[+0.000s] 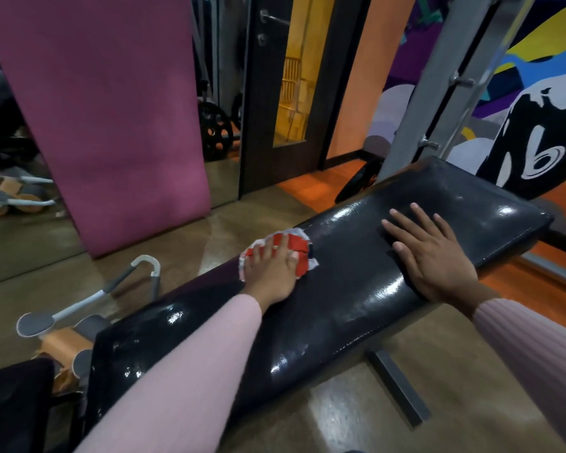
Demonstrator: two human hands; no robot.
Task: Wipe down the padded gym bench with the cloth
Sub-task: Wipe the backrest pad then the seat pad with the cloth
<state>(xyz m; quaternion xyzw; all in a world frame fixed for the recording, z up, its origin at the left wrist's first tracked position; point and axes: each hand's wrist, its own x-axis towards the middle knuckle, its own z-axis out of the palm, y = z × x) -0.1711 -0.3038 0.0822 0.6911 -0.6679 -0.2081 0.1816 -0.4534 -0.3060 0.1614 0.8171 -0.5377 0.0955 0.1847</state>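
Cloth (291, 248), red and white, lies mid-frame on the black bench (340, 308) under the flat-pressing left hand (272, 269); right hand (435, 253) rests spread, holding nothing, right of centre.

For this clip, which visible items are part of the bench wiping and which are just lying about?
Part of the job:
padded bench
red and white cloth, under the left hand
right hand, flat on the bench

Lying about:
pink mat
weight plate
grey-handled equipment on the floor

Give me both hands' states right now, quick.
Left hand: fingers pressing the cloth onto the bench.
Right hand: open, flat on the bench, holding nothing.
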